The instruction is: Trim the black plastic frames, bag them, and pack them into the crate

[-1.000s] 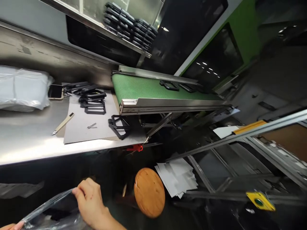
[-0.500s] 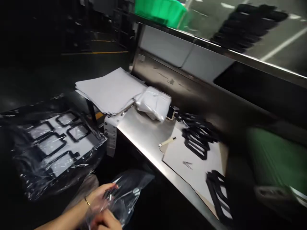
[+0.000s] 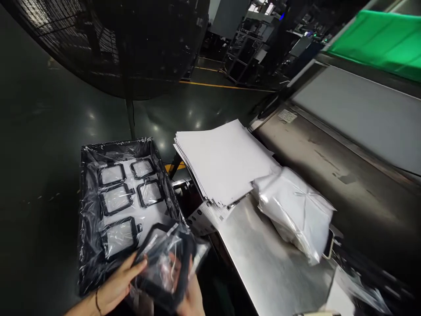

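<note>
Both my hands hold a black rectangular frame sealed in a clear plastic bag [image 3: 164,263], low in the view over the near corner of a black bin. My left hand [image 3: 120,283] presses its fingers against the bag's left side. My right hand [image 3: 192,298] grips the bag from below, partly hidden behind it. The bin [image 3: 86,210] is lined with clear plastic film. Several bagged black frames lie in it on a white sheet [image 3: 154,215], in neat rows.
A stack of white paper [image 3: 223,162] and a white plastic-wrapped package [image 3: 294,213] sit on a stainless steel table [image 3: 272,267] to the right. A caged floor fan [image 3: 98,44] stands behind the bin. A green bin [image 3: 378,39] sits at top right.
The view has swung left from the conveyor and table to the bin. My hands have risen, and the bagged frame now shows over the bin's near corner.
</note>
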The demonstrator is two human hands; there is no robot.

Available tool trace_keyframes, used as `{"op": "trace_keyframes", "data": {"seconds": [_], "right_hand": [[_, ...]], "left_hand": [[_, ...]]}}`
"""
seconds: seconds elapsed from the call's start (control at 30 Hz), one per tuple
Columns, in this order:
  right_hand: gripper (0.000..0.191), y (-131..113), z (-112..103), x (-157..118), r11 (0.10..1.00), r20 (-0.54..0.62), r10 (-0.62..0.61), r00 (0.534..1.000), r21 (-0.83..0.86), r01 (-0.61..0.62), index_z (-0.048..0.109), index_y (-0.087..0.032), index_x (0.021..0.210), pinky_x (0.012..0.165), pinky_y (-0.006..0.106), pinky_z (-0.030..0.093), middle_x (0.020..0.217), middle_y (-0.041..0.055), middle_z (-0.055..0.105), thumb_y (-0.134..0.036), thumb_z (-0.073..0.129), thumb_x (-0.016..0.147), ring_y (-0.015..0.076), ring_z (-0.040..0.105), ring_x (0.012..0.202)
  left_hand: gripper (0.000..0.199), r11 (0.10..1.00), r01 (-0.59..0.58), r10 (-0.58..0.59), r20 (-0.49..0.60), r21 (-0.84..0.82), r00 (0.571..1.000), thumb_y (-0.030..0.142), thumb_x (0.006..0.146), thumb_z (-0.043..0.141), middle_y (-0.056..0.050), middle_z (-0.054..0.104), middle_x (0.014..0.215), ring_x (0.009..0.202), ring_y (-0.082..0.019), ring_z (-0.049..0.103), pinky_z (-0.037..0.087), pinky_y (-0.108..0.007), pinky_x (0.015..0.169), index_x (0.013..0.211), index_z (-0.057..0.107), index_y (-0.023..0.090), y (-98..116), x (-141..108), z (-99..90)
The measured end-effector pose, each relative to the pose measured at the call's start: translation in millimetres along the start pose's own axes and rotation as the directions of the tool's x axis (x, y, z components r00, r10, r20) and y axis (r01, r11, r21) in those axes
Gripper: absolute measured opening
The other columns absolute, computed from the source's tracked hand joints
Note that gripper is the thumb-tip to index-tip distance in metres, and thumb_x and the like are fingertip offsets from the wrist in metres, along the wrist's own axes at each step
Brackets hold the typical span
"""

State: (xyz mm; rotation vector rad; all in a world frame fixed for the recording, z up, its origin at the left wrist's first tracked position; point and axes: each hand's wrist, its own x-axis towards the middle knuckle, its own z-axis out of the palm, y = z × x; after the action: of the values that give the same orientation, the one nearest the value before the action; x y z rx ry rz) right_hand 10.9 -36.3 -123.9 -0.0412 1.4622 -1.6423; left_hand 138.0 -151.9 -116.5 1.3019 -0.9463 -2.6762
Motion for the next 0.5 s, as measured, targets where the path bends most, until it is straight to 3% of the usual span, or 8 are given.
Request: {"op": "trace_keyframes", "data": {"seconds": [0.07, 0.13, 0.23, 0.37, 0.5], "right_hand": [[0.054, -4, 11, 37, 0.997, -0.024, 0.048, 0.999, -0.058, -0.05, 0.056, -0.013, 0.096, 0.066, 0.034, 0.047, 0.081, 0.0056, 0.061, -0.058, 0.029, 0.082, 0.0158, 0.059, 0.075], [0.052, -5, 16, 71, 0.989, -0.091, 0.054, 0.994, -0.131, -0.066, 0.057, -0.015, 0.098, 0.071, 0.035, 0.045, 0.085, 0.0064, 0.062, -0.06, 0.042, 0.075, 0.0194, 0.057, 0.086], [0.048, -2, 11, 106, 0.971, -0.19, -0.005, 0.982, -0.234, -0.041, 0.056, -0.021, 0.097, 0.08, 0.031, 0.041, 0.099, 0.0044, 0.06, -0.051, 0.063, 0.061, 0.0209, 0.05, 0.102], [0.036, 4, -10, 118, 0.943, -0.2, -0.044, 0.979, -0.332, -0.025, 0.061, -0.022, 0.085, 0.075, 0.029, 0.043, 0.091, 0.0037, 0.063, -0.049, 0.061, 0.062, 0.0211, 0.055, 0.092], [0.036, 13, -25, 117, 0.918, -0.195, -0.029, 0.98, -0.394, -0.051, 0.063, -0.019, 0.077, 0.066, 0.028, 0.045, 0.079, 0.0048, 0.064, -0.051, 0.059, 0.061, 0.021, 0.059, 0.076]], "left_hand": [[0.039, 0.997, -0.068, 0.071, -0.11, 0.03, 0.991, 0.039, 0.076, 0.057, -0.002, 0.058, 0.109, 0.107, -0.018, 0.049, 0.042, -0.029, 0.085, 0.11, 0.048, 0.024, 13, 27, -18.0], [0.038, 0.985, -0.126, 0.145, -0.179, 0.114, 0.973, 0.038, 0.078, 0.054, -0.005, 0.054, 0.113, 0.107, -0.02, 0.048, 0.043, -0.033, 0.084, 0.111, 0.046, 0.021, 26, 58, -38.5], [0.028, 0.936, -0.187, 0.249, -0.185, 0.298, 0.951, 0.03, 0.08, 0.053, -0.006, 0.054, 0.109, 0.101, -0.022, 0.051, 0.042, -0.042, 0.084, 0.102, 0.052, 0.015, 43, 108, -71.6], [0.021, 0.85, -0.155, 0.243, -0.113, 0.504, 0.963, 0.025, 0.08, 0.053, -0.005, 0.056, 0.103, 0.095, -0.022, 0.053, 0.043, -0.043, 0.083, 0.098, 0.055, 0.013, 47, 165, -108.4], [0.022, 0.764, -0.063, 0.124, -0.05, 0.642, 0.991, 0.025, 0.081, 0.052, -0.005, 0.057, 0.102, 0.091, -0.02, 0.056, 0.046, -0.041, 0.078, 0.1, 0.054, 0.013, 36, 207, -126.0]]}}
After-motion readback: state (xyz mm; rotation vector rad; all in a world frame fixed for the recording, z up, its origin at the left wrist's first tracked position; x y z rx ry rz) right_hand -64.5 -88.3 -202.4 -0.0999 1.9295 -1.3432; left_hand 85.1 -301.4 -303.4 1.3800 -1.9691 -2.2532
